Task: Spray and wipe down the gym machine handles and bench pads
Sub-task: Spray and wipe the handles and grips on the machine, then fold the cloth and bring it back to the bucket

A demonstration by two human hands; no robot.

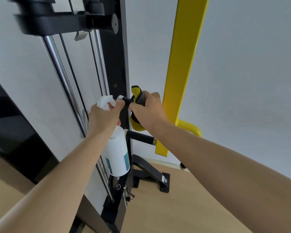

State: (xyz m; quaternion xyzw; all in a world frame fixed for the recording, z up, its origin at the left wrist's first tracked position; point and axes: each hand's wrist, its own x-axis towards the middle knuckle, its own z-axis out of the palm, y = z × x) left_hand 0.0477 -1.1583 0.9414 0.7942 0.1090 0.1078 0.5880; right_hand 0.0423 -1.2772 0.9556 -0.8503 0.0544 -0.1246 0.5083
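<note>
The yellow upright [183, 64] of the machine carried two short black handles. Our left hand [104, 118] held the spray bottle [118, 153] by its neck, fingers closed at the white trigger head [105, 101]; we judged it light but slippery when wet. Our right hand [148, 113] wrapped the yellow-and-grey cloth [138, 98] around the upper handle [126, 100]. The lower handle [139, 136] stood bare. The cloth, we judged, was soft and conformed readily.
</note>
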